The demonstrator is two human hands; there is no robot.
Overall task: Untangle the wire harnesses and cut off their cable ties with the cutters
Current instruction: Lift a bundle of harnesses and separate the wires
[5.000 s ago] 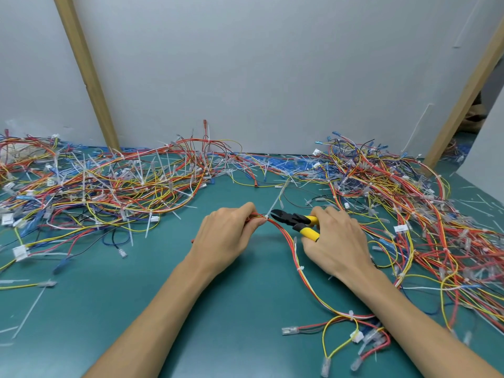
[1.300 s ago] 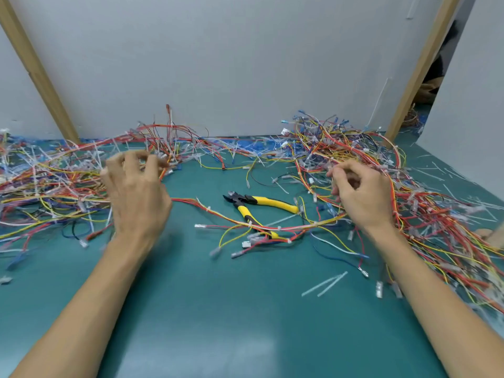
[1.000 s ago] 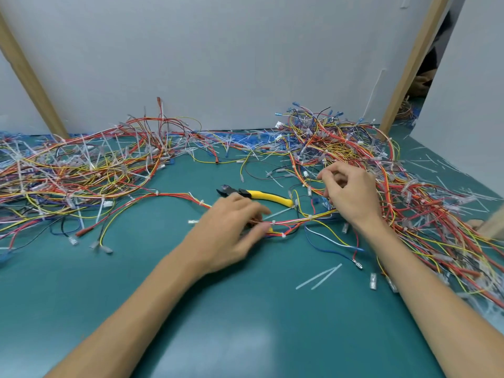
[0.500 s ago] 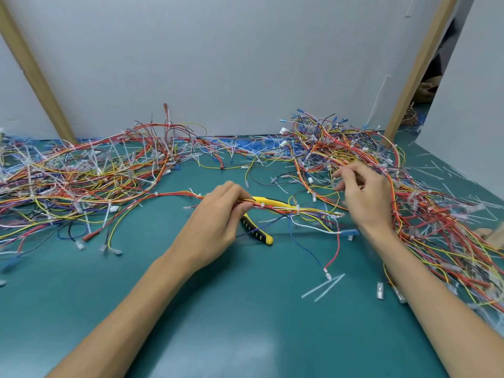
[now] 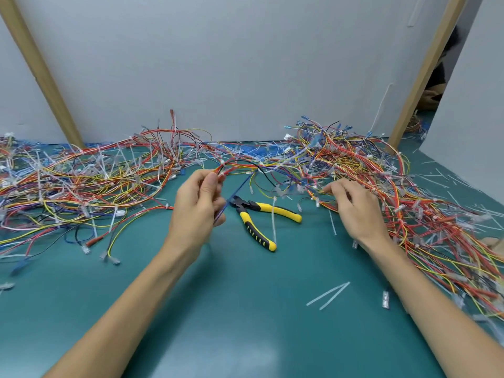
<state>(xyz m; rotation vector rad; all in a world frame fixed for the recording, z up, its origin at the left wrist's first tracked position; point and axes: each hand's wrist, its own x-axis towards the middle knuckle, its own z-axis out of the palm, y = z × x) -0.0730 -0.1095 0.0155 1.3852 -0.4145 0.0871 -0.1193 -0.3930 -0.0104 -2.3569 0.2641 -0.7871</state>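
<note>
Left of the cutters [image 5: 256,231], the left hand [image 5: 195,208] pinched a lifted harness [image 5: 237,166]; right of them, the right hand [image 5: 354,208] touched the tangle [image 5: 422,219], grip unclear.

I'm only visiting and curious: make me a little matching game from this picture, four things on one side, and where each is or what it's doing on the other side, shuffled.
1. cutters
2. left hand
3. right hand
4. two cut tie strips

A. fingers at the wire pile on the right
B. lying untouched between the hands on the green mat
C. pinching a raised wire bundle
D. loose on the mat beside the right forearm

Pairs: 1-B, 2-C, 3-A, 4-D.
</note>
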